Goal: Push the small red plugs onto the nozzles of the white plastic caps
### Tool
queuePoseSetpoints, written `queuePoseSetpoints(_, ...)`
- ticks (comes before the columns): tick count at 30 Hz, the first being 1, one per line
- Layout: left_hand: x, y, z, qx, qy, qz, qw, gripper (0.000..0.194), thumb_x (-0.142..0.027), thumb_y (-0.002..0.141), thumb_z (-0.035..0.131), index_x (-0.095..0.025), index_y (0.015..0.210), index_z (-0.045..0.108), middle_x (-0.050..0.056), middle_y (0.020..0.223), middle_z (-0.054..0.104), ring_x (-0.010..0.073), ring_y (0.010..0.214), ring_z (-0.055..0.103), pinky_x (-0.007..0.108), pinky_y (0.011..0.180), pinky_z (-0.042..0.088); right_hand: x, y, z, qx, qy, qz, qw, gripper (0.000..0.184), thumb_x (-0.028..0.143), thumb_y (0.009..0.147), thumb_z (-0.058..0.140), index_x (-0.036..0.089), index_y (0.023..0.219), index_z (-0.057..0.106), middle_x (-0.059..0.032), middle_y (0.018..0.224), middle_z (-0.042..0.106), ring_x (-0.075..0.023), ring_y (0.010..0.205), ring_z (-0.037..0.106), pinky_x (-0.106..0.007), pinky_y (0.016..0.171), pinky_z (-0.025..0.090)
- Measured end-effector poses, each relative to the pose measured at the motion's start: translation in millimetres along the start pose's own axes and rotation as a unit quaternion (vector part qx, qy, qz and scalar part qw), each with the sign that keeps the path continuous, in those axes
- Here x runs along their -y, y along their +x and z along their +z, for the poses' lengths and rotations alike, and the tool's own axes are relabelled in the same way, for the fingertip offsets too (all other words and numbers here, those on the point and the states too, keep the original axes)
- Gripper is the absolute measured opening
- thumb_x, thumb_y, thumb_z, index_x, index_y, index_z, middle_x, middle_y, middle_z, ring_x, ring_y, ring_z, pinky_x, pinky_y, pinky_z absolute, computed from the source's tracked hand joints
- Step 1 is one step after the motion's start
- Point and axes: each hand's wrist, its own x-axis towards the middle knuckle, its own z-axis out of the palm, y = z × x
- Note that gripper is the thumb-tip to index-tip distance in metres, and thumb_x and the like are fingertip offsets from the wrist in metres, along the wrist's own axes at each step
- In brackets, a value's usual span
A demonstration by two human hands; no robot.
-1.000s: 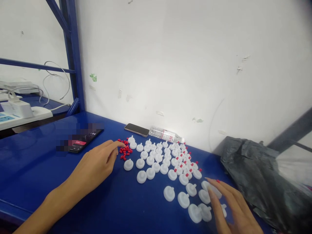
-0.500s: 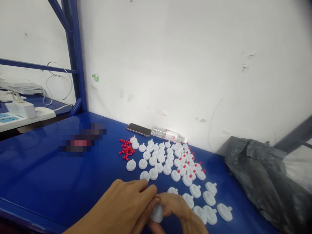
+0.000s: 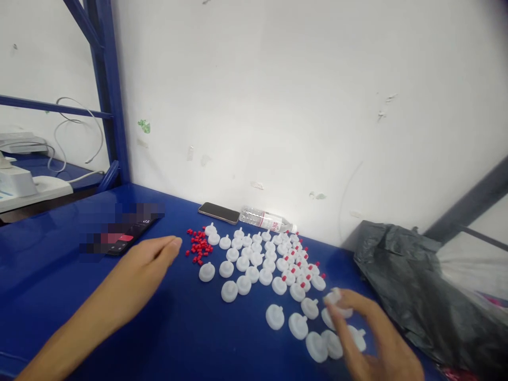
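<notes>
My left hand is held above the table just left of a pile of small red caps. Its thumb and fingers are pressed together; anything between them is hidden. At the right, my right hand pinches a white plastic disc with a short spout between thumb and forefinger. Other white discs lie close under and beside that hand, partly covered by it. Across the middle are many more white discs. Those toward the right back carry red caps on their spouts.
A phone and a clear bottle lie along the wall. At the left is a dark, partly blurred device with a lit screen. A black plastic bag bulges over the right side of the blue table.
My hands, together around a white piece before, have come apart. The left moved up and left toward the red caps, the right moved out to the white discs on the right. The view shifted slightly.
</notes>
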Motion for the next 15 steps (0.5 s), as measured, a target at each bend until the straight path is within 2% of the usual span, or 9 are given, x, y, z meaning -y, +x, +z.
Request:
queuePoseSetpoints(2,5,5,8.1,0.007,0.148,-0.005,0.989,0.039,-0.052,0.108,0.032,-0.027,0.081,0.047,-0.001,0.071,0.055,0.0219,0.064,0.052,0.035,0.063,0.035,-22,14,-6,-0.012,0.010,0.008,1.000,0.020,0.058,0.096,0.062,0.048,0.108,0.075,0.0019,0.110,0.088,-0.0359,0.100,0.086,-0.051,0.082,0.077)
queuePoseSetpoints(4,8,5,20.9,0.016,0.231,-0.006,0.973,0.033,-0.045,0.108,0.031,-0.028,0.091,0.054,0.003,0.081,0.065,0.0262,0.071,0.060,0.038,0.067,0.036,-37,24,-6,0.005,0.024,-0.008,1.000,0.023,0.058,0.098,0.061,0.047,0.110,0.078,0.0028,0.111,0.089,-0.0343,0.100,0.086,-0.049,0.088,0.076)
queuePoseSetpoints(7,16,3,34.5,0.033,0.258,0.017,0.965,0.031,-0.041,0.106,0.033,-0.027,0.103,0.060,0.006,0.092,0.069,0.0292,0.078,0.066,0.040,0.069,0.038,-53,30,3,0.051,0.015,-0.078,0.995,0.030,0.049,0.101,0.059,0.041,0.120,0.081,0.0018,0.120,0.089,-0.0317,0.109,0.086,-0.047,0.096,0.074)
queuePoseSetpoints(11,32,7,37.4,0.047,0.290,0.043,0.955,0.038,-0.043,0.107,0.031,-0.028,0.119,0.063,0.007,0.099,0.069,0.0293,0.082,0.071,0.040,0.070,0.042,-65,24,15,0.082,-0.063,-0.193,0.976,0.036,0.041,0.104,0.053,0.038,0.125,0.082,0.0027,0.125,0.088,-0.0335,0.122,0.082,-0.059,0.103,0.071)
queuePoseSetpoints(15,35,9,36.1,0.040,0.292,0.036,0.955,0.036,-0.042,0.107,0.032,-0.028,0.119,0.064,0.006,0.101,0.070,0.0279,0.081,0.071,0.040,0.070,0.043,-67,18,13,0.117,-0.098,-0.210,0.966,0.040,0.040,0.108,0.047,0.040,0.129,0.081,0.0041,0.130,0.086,-0.0324,0.127,0.079,-0.062,0.105,0.069)
